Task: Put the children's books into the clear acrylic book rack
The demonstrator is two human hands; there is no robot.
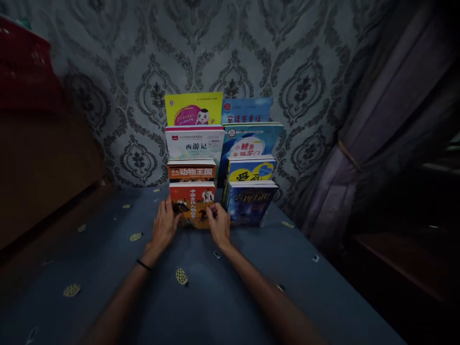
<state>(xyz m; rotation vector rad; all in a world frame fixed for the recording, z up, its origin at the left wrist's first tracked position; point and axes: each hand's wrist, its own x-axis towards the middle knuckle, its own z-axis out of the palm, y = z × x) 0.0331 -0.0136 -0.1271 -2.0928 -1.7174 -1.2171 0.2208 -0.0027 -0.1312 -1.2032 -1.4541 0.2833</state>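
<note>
An orange-red book (pixel 194 203) with white Chinese lettering stands upright at the front of the left column of books. Its left edge is held by my left hand (pixel 166 223), thumb toward the cover. At the lower right edge of the same book, my right hand (pixel 218 221) has thumb and fingers closed together. Behind it rise an orange animal book (pixel 192 171), a white book (pixel 196 145) and a yellow book (pixel 194 108). A dark blue book (pixel 251 203) stands just right of my right hand.
Behind the dark blue book are a yellow-and-blue book (pixel 251 170), a teal book (pixel 253 139) and a light blue book (pixel 247 109). Patterned wallpaper (pixel 143 62) backs them. A tied curtain (pixel 345 167) hangs right; a brown box (pixel 43 167) stands left on the blue cloth (pixel 151 297).
</note>
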